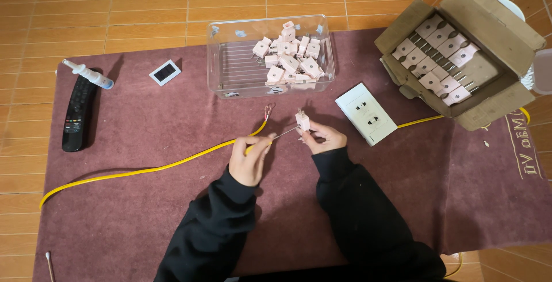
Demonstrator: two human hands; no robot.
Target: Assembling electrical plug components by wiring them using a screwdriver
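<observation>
maroon mat [144, 213] over orange floor tiles, cardboard box [506, 29] to my right, clear bin [230, 75] ahead. my left hand [248, 158] is pinched closed on the yellow cable [144, 170], bare wire tip aimed right toward the pink plug [302, 120], just beside it, gripped upright in my right hand [325, 138].

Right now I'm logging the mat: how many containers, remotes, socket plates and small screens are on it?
Clear plastic bin: 1
Cardboard box: 1
Black remote: 1
White socket plate: 1
Small screen device: 1
Total: 5
</observation>
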